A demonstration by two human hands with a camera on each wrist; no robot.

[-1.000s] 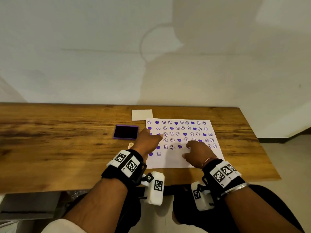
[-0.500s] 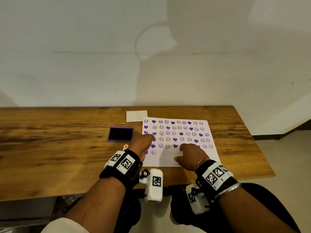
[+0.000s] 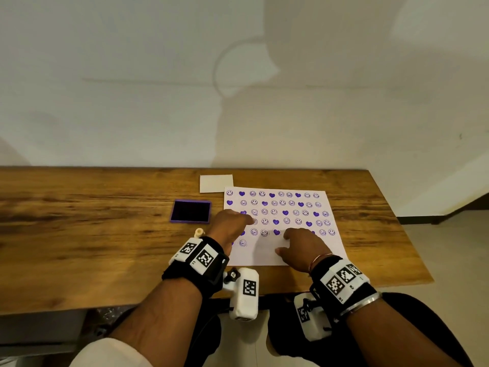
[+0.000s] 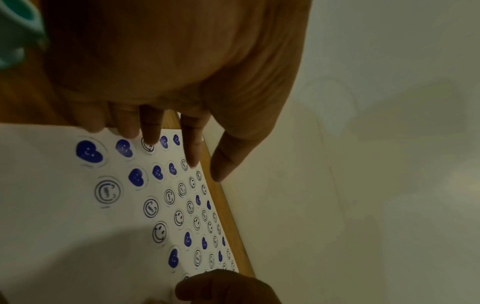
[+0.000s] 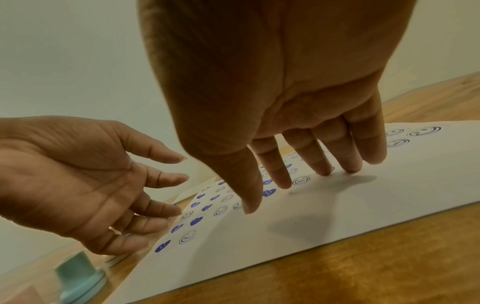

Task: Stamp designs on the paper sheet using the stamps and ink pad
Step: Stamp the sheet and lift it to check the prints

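Note:
The white paper sheet lies on the wooden table, covered with rows of purple hearts and smiley faces; its near strip is blank. My left hand sits at the sheet's left edge with relaxed fingers and holds nothing. My right hand lies over the blank near part, its straight fingertips touching the paper. The purple ink pad lies open left of the sheet. A cream stamp stands by my left wrist. A teal stamp stands beside the sheet's near left corner.
A small white card lies behind the sheet's far left corner. The table's right edge runs close to the sheet, and a pale wall rises behind the table. My knees are under the near edge.
Both hands stay on the sheet. The right hand has slid slightly left and toward me. The head view shifted a little.

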